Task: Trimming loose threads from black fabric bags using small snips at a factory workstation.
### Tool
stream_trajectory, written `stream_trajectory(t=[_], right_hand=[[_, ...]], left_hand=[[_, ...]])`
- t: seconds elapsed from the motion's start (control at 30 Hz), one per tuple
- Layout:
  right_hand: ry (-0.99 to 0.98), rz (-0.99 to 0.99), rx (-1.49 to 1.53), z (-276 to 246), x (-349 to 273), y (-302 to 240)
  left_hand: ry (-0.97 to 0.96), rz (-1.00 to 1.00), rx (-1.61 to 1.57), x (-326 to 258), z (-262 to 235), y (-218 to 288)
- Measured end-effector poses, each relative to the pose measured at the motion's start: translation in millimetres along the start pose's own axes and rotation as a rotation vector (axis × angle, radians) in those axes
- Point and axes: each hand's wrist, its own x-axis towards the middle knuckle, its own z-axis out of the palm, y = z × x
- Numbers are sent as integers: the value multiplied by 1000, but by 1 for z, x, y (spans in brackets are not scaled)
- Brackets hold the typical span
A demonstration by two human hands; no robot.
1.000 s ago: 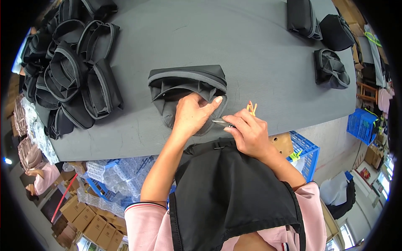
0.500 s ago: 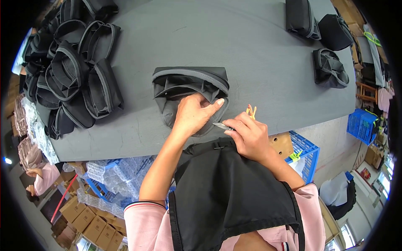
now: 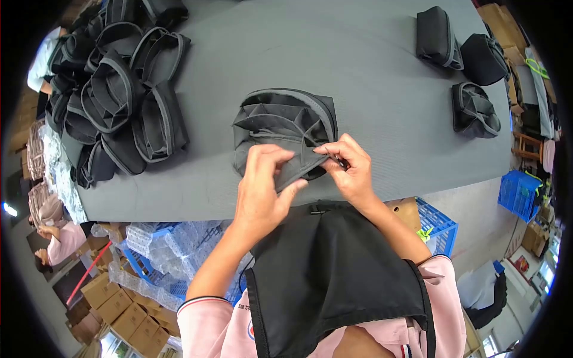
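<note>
An unzipped black pouch [image 3: 280,128] with grey-edged rims and inner dividers lies on the grey table in front of me, its mouth facing up. My left hand [image 3: 262,188] grips its near flap, fingers over the inside and thumb at the lower edge. At the pouch's right side, my right hand [image 3: 352,170] is closed, thumb and forefinger pinching at the rim. A small dark part of a pointed metal cutting tool [image 3: 341,161] shows between those fingers; its blade is mostly hidden now.
Several similar black pouches [image 3: 113,95] are heaped on the left of the grey table [image 3: 382,107]. Three more, one a boxy pouch [image 3: 439,36], stand at the far right. Below the near edge are blue crates [image 3: 441,224] and bubble wrap [image 3: 179,244]. Another person [image 3: 59,241] is at the left.
My right hand has moved up to the pouch's rim with the cutting tool. My left hand has drawn back from inside to the near flap, and the pouch is turned and opened wider.
</note>
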Motion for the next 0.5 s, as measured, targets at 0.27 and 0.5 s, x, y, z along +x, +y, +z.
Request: stream_trajectory(t=[0.27,0.5], right_hand=[[-416,17,-112,-39,7,30],[-670,210,49,-50,8,31]], left_hand=[[-265,-110,-32,-16,16,-19],[-616,-427,-527,-22,32,-33]])
